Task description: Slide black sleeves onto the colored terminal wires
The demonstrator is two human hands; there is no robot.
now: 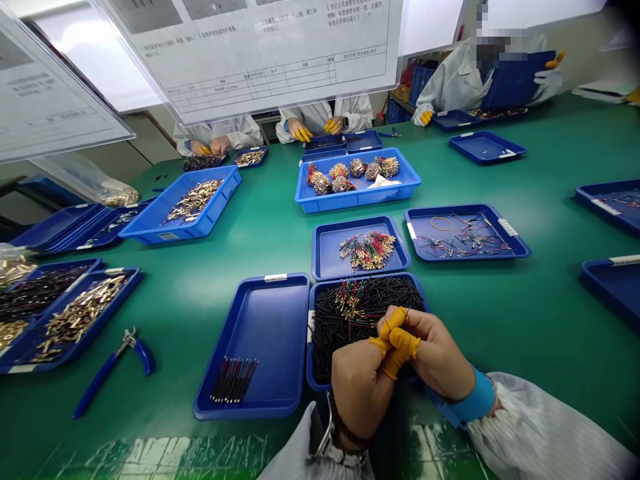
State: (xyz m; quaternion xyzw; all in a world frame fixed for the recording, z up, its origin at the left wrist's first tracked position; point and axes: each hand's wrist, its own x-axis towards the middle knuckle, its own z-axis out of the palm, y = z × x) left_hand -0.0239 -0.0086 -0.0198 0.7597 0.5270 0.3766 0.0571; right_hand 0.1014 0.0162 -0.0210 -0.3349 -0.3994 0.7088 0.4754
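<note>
A: First entry?
B: Tube tray (309, 363), one, blue, full of black tubes (327, 327); clump of red and green wires (350, 300), gold-ended, lying on top.
A: Hands?
B: Two, in yellow finger cots (406, 343). Left hand (363, 383) and right hand (437, 347): fingertips pressed together above the near right part of the tube tray. What they pinch cannot be told; the fingers hide it.
A: Left of the tube tray?
B: Rod tray (273, 320), one, just beside it; row of black rods (233, 380) near its front edge. Farther left, well apart: cutters (129, 338), one, blue-handled, on the green table (175, 287).
A: Behind the tube tray?
B: Wire tray (327, 243), one, just beside it, with heaped wires. Farther behind: bin (357, 201), light blue, holding round bundles (340, 183).
</note>
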